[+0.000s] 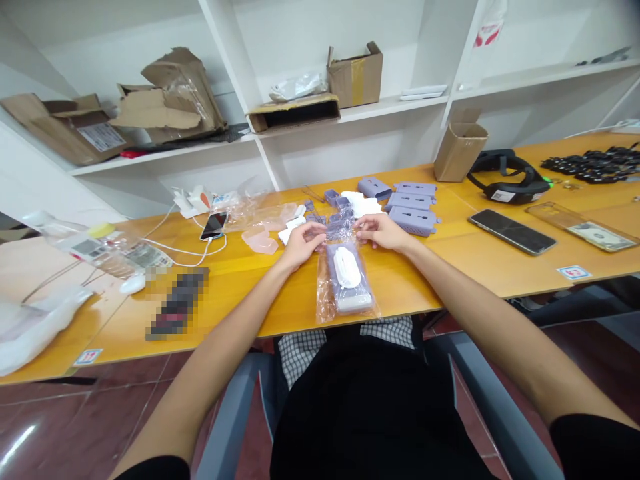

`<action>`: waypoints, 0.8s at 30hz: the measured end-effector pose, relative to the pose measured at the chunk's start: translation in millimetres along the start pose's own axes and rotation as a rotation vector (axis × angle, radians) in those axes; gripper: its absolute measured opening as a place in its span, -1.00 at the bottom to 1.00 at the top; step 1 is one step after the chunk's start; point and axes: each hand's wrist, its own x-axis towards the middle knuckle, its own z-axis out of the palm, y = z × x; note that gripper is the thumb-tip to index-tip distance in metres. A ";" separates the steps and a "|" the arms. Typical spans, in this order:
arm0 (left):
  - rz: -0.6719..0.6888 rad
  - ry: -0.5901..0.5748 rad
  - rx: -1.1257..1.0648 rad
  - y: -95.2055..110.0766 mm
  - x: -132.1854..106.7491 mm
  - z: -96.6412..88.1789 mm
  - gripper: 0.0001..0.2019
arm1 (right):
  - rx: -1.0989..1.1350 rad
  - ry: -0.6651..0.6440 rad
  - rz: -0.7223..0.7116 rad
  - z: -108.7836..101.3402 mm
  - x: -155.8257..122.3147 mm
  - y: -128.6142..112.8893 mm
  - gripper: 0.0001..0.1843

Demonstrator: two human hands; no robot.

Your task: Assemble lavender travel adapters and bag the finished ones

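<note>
A clear plastic bag [346, 283] lies on the orange table [260, 287] in front of me, holding a lilac case with a white oval part on top. Both hands pinch the bag's far, open end. My left hand [303, 243] grips its left corner, fingers closed. My right hand [383, 231] grips the right corner, fingers closed. Just beyond the hands lie several lilac plastic cases [413, 210] and small white and lilac parts [350, 200].
A phone on a white cable [214, 225] lies to the left, with clear bags [260, 213] beside it. A dark phone [511, 231], a black headset [505, 177], a small cardboard box [459, 152] and black parts [595, 163] sit to the right. Shelves with torn boxes [165, 100] stand behind.
</note>
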 end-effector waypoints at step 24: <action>0.292 0.003 0.359 8.1 6.1 -15.7 -0.80 | 0.092 -0.015 0.095 -7.2 5.1 0.4 -0.88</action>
